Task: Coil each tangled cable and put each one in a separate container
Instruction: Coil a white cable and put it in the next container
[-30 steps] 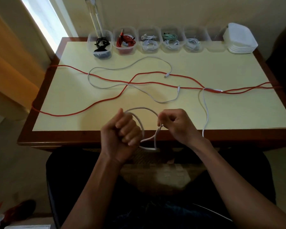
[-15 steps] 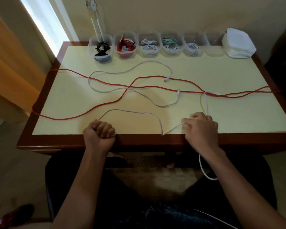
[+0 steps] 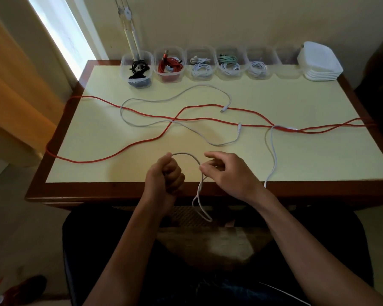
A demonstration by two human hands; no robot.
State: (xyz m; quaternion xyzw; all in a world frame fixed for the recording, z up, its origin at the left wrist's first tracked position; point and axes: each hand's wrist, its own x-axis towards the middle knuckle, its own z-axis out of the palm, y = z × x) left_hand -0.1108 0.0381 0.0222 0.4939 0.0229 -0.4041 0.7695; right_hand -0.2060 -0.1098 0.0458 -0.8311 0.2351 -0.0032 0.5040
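Note:
My left hand (image 3: 166, 180) is a fist closed on a white cable (image 3: 186, 154) at the table's front edge. The cable arcs from that fist to my right hand (image 3: 227, 173), which pinches it between thumb and finger. A loop of it hangs below the edge (image 3: 199, 206). Its far part (image 3: 272, 151) runs up the table's right side to the long red cable (image 3: 142, 113). A second white cable (image 3: 186, 89) lies tangled across the red one mid-table. An empty clear container (image 3: 289, 62) stands in the back row.
Several clear containers along the back edge hold coiled cables: black (image 3: 138, 69), red (image 3: 169, 65), white (image 3: 200, 67), green and white (image 3: 229, 62), white (image 3: 258, 67). A stack of white lids (image 3: 320, 62) sits at the back right. The red cable drapes over both table sides.
My hands were spread wide along the front edge half a second ago; they have come together again. A new arc of white cable stands between them and a loop hangs below.

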